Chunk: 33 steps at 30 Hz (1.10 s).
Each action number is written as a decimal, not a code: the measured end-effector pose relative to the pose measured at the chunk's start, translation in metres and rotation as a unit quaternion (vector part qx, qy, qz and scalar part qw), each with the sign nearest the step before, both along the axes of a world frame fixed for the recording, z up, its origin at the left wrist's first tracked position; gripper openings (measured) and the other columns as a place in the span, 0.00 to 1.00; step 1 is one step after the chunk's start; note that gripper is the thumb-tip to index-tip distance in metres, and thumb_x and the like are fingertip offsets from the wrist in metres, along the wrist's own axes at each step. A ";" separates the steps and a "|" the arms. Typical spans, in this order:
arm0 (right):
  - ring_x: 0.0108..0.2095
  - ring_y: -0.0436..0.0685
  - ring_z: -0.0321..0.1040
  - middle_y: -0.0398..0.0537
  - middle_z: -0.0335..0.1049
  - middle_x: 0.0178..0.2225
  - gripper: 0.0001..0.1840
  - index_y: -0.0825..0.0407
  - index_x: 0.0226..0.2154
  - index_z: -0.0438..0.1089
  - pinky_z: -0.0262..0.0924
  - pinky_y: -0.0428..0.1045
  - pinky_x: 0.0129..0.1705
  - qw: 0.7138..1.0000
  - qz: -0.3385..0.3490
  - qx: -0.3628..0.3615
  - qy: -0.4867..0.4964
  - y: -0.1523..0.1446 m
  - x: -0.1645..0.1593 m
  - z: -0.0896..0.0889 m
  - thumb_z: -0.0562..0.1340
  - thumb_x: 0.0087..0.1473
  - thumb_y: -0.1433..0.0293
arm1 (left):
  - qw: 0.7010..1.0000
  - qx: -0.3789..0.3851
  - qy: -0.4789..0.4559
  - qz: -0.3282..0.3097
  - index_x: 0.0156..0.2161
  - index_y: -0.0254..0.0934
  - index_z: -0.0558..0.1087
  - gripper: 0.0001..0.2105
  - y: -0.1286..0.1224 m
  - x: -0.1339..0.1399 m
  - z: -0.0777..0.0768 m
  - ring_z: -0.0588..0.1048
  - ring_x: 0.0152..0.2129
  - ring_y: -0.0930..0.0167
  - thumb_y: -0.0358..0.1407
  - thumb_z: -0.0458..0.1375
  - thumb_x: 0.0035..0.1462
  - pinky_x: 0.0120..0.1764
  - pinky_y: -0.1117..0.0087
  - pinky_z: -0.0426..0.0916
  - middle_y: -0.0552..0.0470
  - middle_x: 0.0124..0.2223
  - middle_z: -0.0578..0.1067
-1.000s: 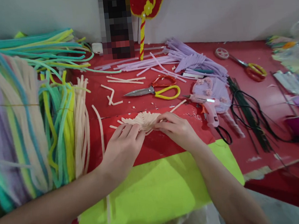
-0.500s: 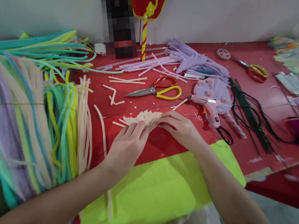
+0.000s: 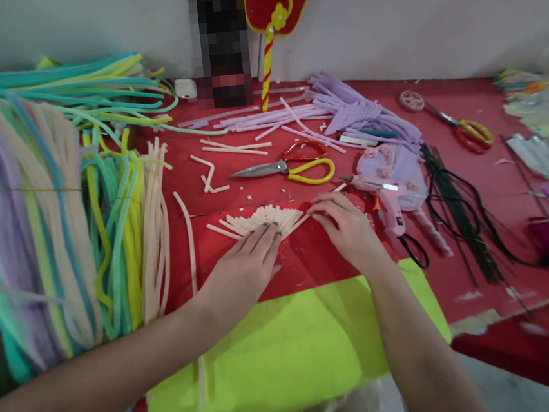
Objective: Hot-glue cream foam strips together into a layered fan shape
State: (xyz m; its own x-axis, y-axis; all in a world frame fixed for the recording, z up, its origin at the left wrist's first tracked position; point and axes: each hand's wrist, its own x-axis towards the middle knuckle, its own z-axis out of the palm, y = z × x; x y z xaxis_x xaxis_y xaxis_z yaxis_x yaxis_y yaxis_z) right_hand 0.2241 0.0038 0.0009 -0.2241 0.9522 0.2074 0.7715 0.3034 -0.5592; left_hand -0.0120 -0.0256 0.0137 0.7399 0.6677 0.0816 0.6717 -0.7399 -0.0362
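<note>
A fan of cream pipe cleaners (image 3: 263, 216) lies on the red table in front of me, its strips spreading out to both sides. My left hand (image 3: 241, 264) rests flat over the fan's near part, fingers stretched out and pressing on it. At the fan's right end, my right hand (image 3: 349, 230) pinches a cream pipe cleaner (image 3: 301, 225) between thumb and fingers. Another short cream piece (image 3: 339, 187) pokes out just beyond that hand. Scissors (image 3: 283, 167) with red and yellow handles lie behind the fan.
Bundles of coloured pipe cleaners (image 3: 28, 223) fill the left side. A pink glue gun (image 3: 391, 204) rests at the right beside a lilac round piece (image 3: 404, 171). Lilac strips (image 3: 342, 105) lie at the back. A lime-green sheet (image 3: 279, 354) covers the near edge.
My left hand has flattened out over the fan and shifted slightly right. My right hand has moved right, away from the fan's middle, and now pinches a strip at its right end.
</note>
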 end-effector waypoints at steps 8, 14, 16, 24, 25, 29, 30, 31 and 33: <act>0.47 0.59 0.67 0.52 0.67 0.44 0.09 0.50 0.37 0.69 0.62 0.55 0.50 1.000 -0.010 -0.003 -0.015 0.000 0.000 0.001 0.53 0.61 0.73 | 1.000 -0.007 -0.019 -0.002 0.58 0.24 0.64 0.20 0.001 0.001 0.002 0.68 0.56 0.62 0.34 0.48 0.65 0.55 0.62 0.66 0.39 0.60 0.67; 0.47 0.59 0.66 0.52 0.66 0.43 0.08 0.49 0.37 0.69 0.61 0.56 0.51 1.000 -0.005 0.011 -0.019 0.000 0.001 0.000 0.54 0.60 0.73 | 0.998 -0.050 -0.031 0.004 0.60 0.26 0.61 0.20 0.002 -0.001 0.001 0.65 0.58 0.62 0.29 0.49 0.64 0.57 0.61 0.65 0.39 0.62 0.65; 0.46 0.59 0.66 0.52 0.66 0.43 0.08 0.49 0.37 0.69 0.61 0.56 0.51 1.000 -0.003 0.011 -0.017 0.000 0.001 0.000 0.54 0.60 0.73 | 0.996 -0.071 -0.046 0.010 0.61 0.28 0.60 0.22 0.003 -0.003 0.001 0.65 0.58 0.64 0.25 0.49 0.62 0.58 0.62 0.64 0.41 0.62 0.65; 0.47 0.59 0.66 0.52 0.66 0.43 0.09 0.49 0.38 0.69 0.61 0.55 0.51 1.000 -0.005 0.005 -0.014 0.000 0.002 -0.003 0.53 0.61 0.73 | 0.986 -0.117 -0.111 0.043 0.60 0.31 0.60 0.25 0.006 -0.006 0.000 0.68 0.56 0.68 0.18 0.48 0.57 0.56 0.64 0.65 0.44 0.59 0.68; 0.47 0.59 0.66 0.52 0.66 0.43 0.09 0.49 0.38 0.69 0.61 0.55 0.51 1.000 -0.006 0.005 -0.014 0.000 0.002 -0.003 0.53 0.60 0.73 | 0.987 -0.116 -0.106 0.036 0.60 0.31 0.60 0.26 0.006 -0.007 0.000 0.67 0.56 0.67 0.17 0.47 0.56 0.57 0.63 0.65 0.44 0.60 0.67; 0.46 0.58 0.66 0.51 0.67 0.43 0.08 0.49 0.38 0.69 0.62 0.55 0.50 1.000 -0.005 0.010 -0.012 0.000 0.002 -0.001 0.55 0.60 0.72 | 0.994 -0.081 -0.072 0.013 0.60 0.28 0.59 0.27 0.004 -0.006 0.002 0.65 0.57 0.63 0.18 0.48 0.55 0.57 0.60 0.64 0.41 0.61 0.66; 0.46 0.58 0.66 0.51 0.67 0.42 0.08 0.49 0.38 0.69 0.62 0.55 0.50 1.000 -0.005 0.014 -0.010 0.000 0.002 -0.001 0.55 0.60 0.72 | 0.996 -0.064 -0.067 0.006 0.60 0.27 0.59 0.26 0.004 -0.006 0.004 0.65 0.57 0.62 0.18 0.48 0.55 0.57 0.60 0.64 0.40 0.61 0.65; 0.46 0.58 0.66 0.51 0.68 0.42 0.08 0.48 0.39 0.69 0.62 0.55 0.50 1.000 -0.007 0.020 -0.005 0.000 0.002 0.000 0.55 0.60 0.71 | 0.997 -0.045 -0.069 -0.006 0.59 0.25 0.60 0.25 0.002 -0.005 0.006 0.65 0.57 0.60 0.19 0.49 0.55 0.56 0.59 0.64 0.38 0.60 0.66; 0.45 0.58 0.67 0.51 0.68 0.42 0.08 0.48 0.40 0.70 0.63 0.54 0.48 0.999 -0.018 0.031 0.007 -0.001 0.003 0.002 0.57 0.60 0.71 | 0.995 -0.011 -0.085 -0.057 0.56 0.23 0.63 0.22 0.000 -0.005 0.011 0.68 0.53 0.59 0.20 0.49 0.56 0.53 0.59 0.66 0.37 0.56 0.69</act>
